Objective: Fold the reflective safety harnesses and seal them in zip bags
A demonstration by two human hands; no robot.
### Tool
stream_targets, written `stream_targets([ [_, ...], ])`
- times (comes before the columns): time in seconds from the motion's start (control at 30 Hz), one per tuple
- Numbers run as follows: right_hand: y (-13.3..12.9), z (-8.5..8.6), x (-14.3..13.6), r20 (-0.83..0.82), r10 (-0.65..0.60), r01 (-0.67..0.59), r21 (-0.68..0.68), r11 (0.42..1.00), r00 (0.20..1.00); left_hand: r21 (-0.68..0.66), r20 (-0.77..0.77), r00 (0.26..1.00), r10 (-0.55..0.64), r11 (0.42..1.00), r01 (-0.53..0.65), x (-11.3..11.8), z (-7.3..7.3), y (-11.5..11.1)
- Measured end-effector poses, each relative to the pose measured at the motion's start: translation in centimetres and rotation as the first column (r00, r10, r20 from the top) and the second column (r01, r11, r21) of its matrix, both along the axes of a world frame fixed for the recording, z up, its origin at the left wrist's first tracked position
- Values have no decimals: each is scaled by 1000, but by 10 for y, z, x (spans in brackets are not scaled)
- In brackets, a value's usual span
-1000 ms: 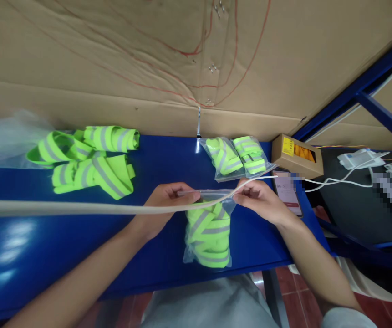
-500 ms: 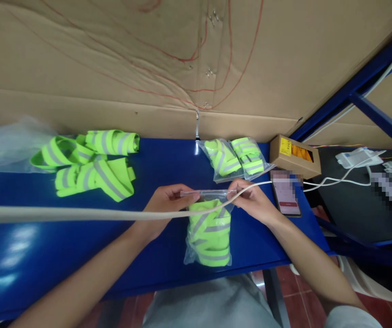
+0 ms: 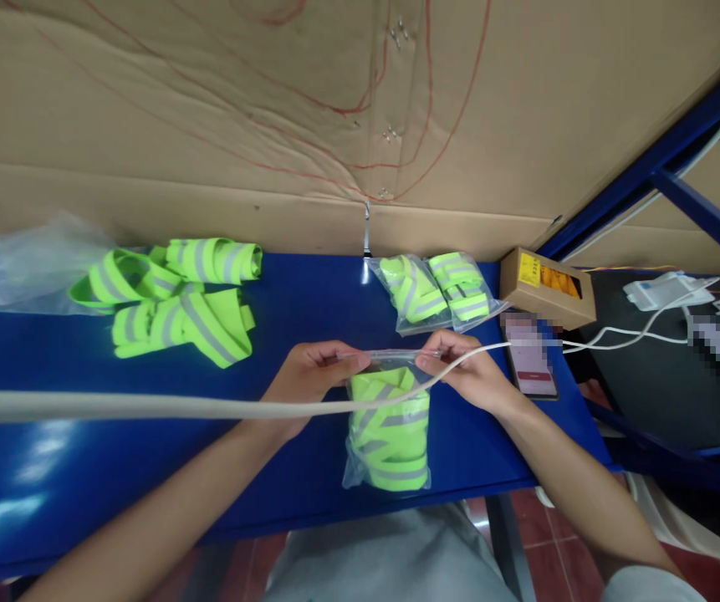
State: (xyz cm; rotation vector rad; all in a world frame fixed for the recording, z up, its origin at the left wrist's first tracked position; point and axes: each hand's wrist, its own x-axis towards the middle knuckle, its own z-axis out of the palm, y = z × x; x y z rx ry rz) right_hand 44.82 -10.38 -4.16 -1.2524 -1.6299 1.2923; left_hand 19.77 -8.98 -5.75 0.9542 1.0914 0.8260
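Observation:
A clear plastic bag (image 3: 390, 431) with a folded neon-yellow strap with grey stripes inside lies near the front edge of the blue table. My left hand (image 3: 319, 372) pinches the left end of the bag's top edge. At the right end of that edge, my right hand (image 3: 463, 368) grips the plastic between thumb and fingers. Two more bagged straps (image 3: 410, 288) lie behind my right hand. Loose neon straps (image 3: 181, 322) are piled at the left, beside a heap of clear bags (image 3: 46, 263).
A white cable (image 3: 209, 407) crosses in front of my hands. At the right are a phone (image 3: 530, 359), a cardboard box (image 3: 548, 288) with orange contents, and a black surface (image 3: 635, 385). A cardboard wall (image 3: 272, 125) stands behind the blue table (image 3: 309, 288).
The view has shifted slightly, so most things appear a little farther right. Both hands keep hold of the bag's top edge; my right thumb sits slightly nearer the left hand.

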Motion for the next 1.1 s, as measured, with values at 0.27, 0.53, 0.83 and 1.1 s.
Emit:
stream_targets([
  [0.27, -2, -2, 1, 50, 1, -2, 29, 1000, 999, 101, -92, 996, -23, 994, 32, -2, 2, 2],
  [0.53, -2, 1, 3, 86, 70, -76, 60, 995, 994, 129, -122, 991, -47, 990, 63, -2, 1, 0],
  [0.83, -6, -10, -9, 198, 67, -93, 127, 988, 978, 119, -140, 985, -101, 986, 118, 2, -9, -5],
  [1.1, -6, -4, -7, 187, 111, -143, 167, 976, 976, 150, -176, 982, -72, 984, 99, 5, -7, -4],
])
